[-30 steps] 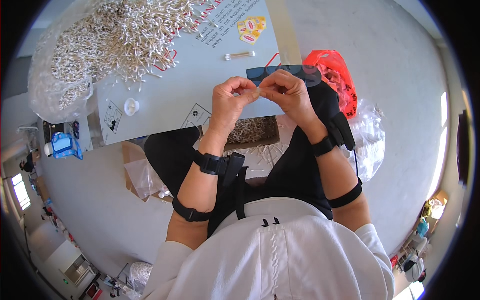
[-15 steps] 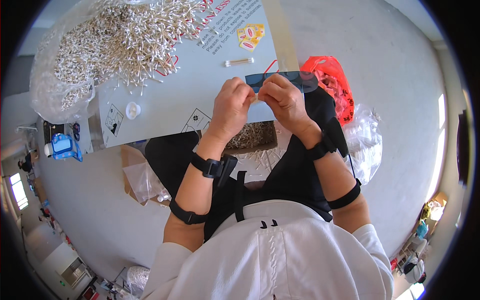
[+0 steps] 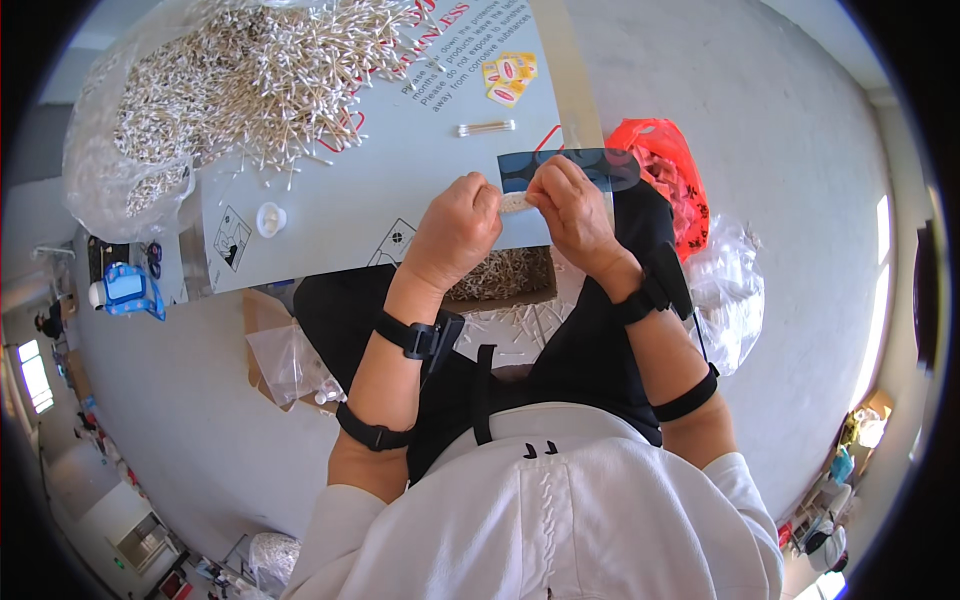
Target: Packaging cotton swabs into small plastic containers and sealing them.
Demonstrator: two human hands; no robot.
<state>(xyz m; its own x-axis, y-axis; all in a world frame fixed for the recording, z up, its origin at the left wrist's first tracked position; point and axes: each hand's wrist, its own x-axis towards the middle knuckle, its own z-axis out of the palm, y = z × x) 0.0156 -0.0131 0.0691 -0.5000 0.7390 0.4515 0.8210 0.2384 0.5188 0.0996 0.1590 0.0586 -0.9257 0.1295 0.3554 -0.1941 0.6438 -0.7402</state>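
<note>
My left hand (image 3: 458, 225) and my right hand (image 3: 570, 215) are both closed, fingertips pinched, just above the near right edge of the table. They hold a clear plastic bag with a dark blue band (image 3: 545, 168) by its sides. A short row of white cotton tips (image 3: 514, 203) shows between my fingers; whether it lies inside the bag I cannot tell. Beyond my hands, a small bundle of cotton swabs (image 3: 486, 128) lies on the grey board tabletop (image 3: 330, 220). Farther back are several yellow-and-white paper labels (image 3: 509, 78).
A large heap of loose cotton swabs (image 3: 300, 80) spills from a clear bag at the far left. Nearby stands a small white cup (image 3: 270, 220). Below the table edge sits a box of swabs (image 3: 505, 275). A red bag (image 3: 690, 215) holds pink pieces at right, beside clear plastic bags (image 3: 728, 290).
My hands have drawn slightly apart and a little down, baring the cotton tips and more of the bag between them. The view has shifted slightly.
</note>
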